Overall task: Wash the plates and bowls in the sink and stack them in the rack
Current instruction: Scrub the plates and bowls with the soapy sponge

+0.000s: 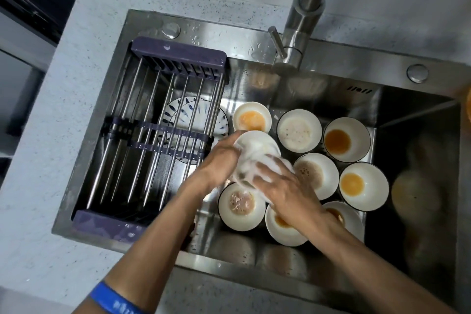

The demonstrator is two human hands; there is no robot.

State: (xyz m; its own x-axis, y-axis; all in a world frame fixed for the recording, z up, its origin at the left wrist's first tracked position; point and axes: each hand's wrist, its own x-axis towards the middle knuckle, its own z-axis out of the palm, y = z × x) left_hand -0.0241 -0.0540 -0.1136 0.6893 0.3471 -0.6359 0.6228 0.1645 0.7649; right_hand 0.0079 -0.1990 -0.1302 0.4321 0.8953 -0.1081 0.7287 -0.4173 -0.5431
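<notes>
Fingers (265, 169) of my right hand (283, 186) lie spread and nearly straight across a soapy white cloth (251, 160), pressing it onto the held bowl (254, 143). My left hand (220, 160) grips that bowl's left rim, fingers curled round it; motion blur hides the fingertips. I log the held bowl as raised over the sink (254, 275), tilted, foam on its surface.

Dirty bowls, white, standing upright on the sink floor, as I count them:
- top-left bowl (252, 120), orange residue, just behind the held bowl.
- top-middle bowl (299, 130), pale cloudy residue.
- top-right bowl (346, 139), dark orange residue.
- middle bowl (317, 174), brownish residue, partly behind my right hand.
- right bowl (363, 186), orange residue.
- front-left bowl (242, 205), pinkish-brown residue.
- front-middle bowl (283, 231), orange residue, under my right wrist.
- front-right bowl (344, 215), mostly hidden by my forearm.

Rack (153, 135): steel rods between purple end pieces, spanning the sink's left part. Beneath the rods I see blue-patterned plates (196, 117) lying on the sink floor; I cannot tell how many.

Tap (303, 20): steel, at the sink's back edge, its lever to the left.

Bench (76, 84): grey speckled stone round the sink.

Wristband (114, 299): blue, on my left forearm.
</notes>
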